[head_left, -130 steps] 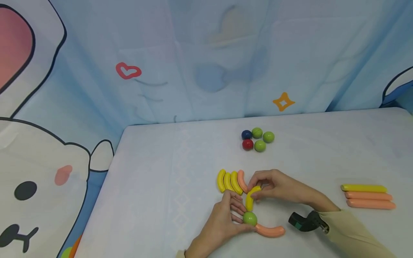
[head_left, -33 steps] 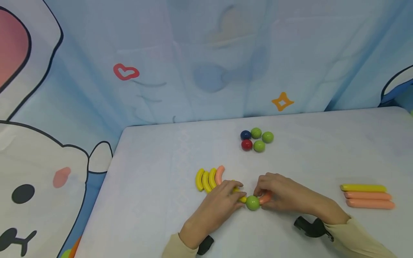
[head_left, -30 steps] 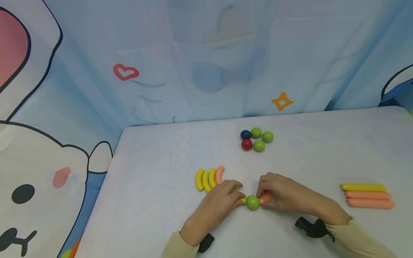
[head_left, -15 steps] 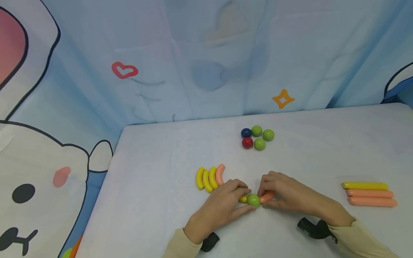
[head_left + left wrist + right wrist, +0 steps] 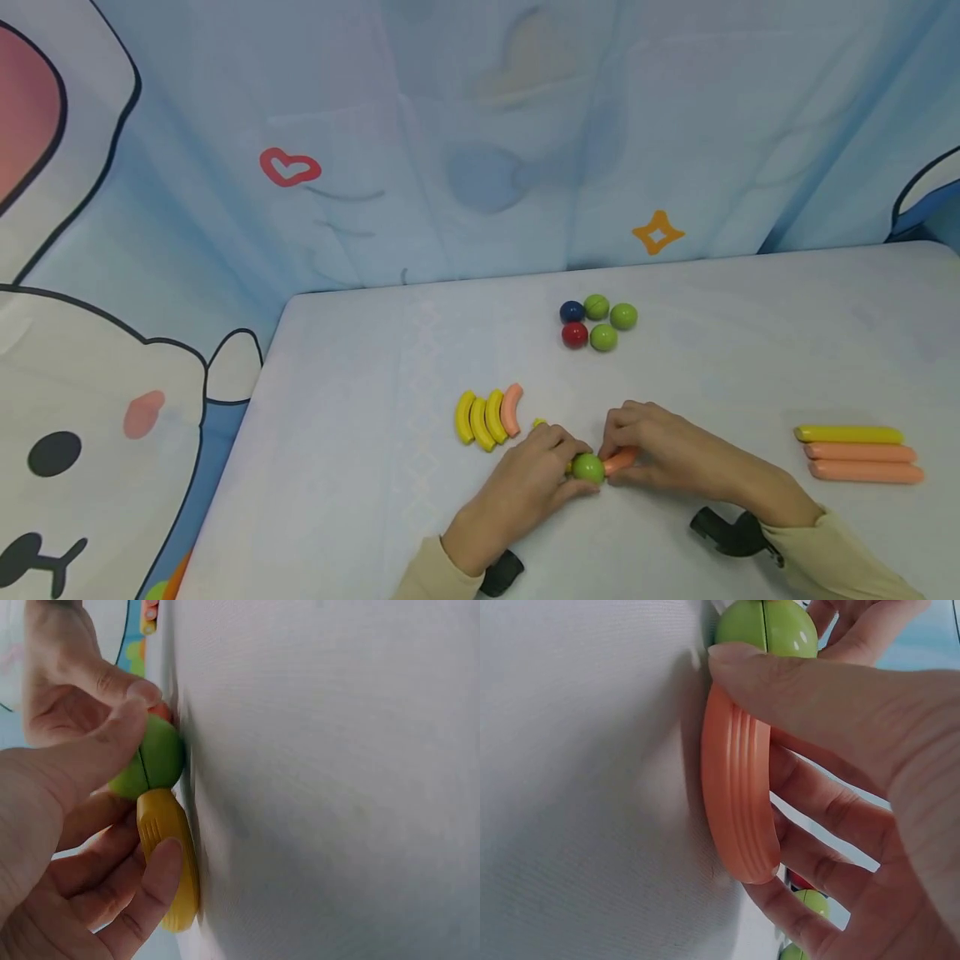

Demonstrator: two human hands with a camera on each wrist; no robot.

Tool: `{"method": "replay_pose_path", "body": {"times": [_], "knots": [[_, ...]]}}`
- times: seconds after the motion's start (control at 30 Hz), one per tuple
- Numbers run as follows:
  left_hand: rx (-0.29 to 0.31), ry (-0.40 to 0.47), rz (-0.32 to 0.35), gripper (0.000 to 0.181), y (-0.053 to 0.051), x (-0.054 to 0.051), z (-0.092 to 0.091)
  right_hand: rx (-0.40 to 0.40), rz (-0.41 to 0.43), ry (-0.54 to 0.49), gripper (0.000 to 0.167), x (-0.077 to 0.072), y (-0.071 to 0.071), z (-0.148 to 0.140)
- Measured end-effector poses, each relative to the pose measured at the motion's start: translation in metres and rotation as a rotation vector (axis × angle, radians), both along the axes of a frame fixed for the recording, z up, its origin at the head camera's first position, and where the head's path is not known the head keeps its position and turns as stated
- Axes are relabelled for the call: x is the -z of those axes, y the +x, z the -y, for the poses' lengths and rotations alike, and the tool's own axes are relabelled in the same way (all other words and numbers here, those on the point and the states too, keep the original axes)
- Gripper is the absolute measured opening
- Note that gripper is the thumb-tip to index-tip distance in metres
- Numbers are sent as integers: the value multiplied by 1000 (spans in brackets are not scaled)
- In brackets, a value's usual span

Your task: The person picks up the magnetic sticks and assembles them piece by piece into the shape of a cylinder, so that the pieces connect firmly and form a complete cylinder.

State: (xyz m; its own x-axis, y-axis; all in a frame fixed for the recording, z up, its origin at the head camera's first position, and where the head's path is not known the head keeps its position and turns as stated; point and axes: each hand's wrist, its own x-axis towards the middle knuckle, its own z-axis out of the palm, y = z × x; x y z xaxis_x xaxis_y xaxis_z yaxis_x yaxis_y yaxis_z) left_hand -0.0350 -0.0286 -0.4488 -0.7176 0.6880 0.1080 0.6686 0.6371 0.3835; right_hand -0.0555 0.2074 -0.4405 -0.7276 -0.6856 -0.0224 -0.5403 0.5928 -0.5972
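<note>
Left hand (image 5: 527,479) has shifted rightward, fingers pinching the green ball (image 5: 588,468); right hand (image 5: 660,446) pinches the curved orange piece (image 5: 739,787).

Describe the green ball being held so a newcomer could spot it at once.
On the white table, find the left grip and right grip close together. The green ball sits between them, a curved yellow piece against one side and a curved orange piece against the other; the three other green balls lie farther back, clustered with a red ball and a blue ball.
</note>
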Motion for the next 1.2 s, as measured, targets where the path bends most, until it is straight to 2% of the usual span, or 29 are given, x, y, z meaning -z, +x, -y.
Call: {"method": "replay_pose_path", "body": {"times": [0.27,0.63,0.83,1.07,1.2], "knots": [[-9,19,4,34,3,-3,-3,15,-57,3,17,2,2,1],[-4,65,30,37,2,-1,-3,39,-54,16,17,2,4,0],[5,59,27,38,1,-1,-4,34,-56,-2,18,2,4,-1],[-4,97,82,39,1,1,-3,45,-35,-3,21,2,4,-4],[-4,100,62,36,2,0,-4,48,-42,-13,20,2,5,-5]]}}
